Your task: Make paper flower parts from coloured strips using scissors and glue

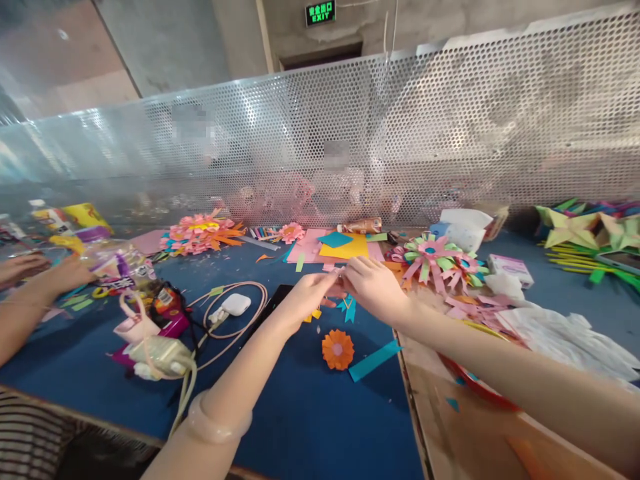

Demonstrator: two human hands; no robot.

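Observation:
My left hand and my right hand meet over the middle of the blue table, fingers pinched together. Whatever sits between the fingertips is too small and hidden to make out. Just below them lie blue paper pieces and a bit of yellow paper. Closer to me rests an orange paper flower with a pale pink centre. Beside it is a blue paper strip. Beyond my hands, yellow paper and a blue sheet lie on pink sheets.
A perforated metal screen stands behind the table. Left are a cable, a white earbud case and a co-worker's arms. Right are paper flowers, a tissue pack and crumpled white plastic.

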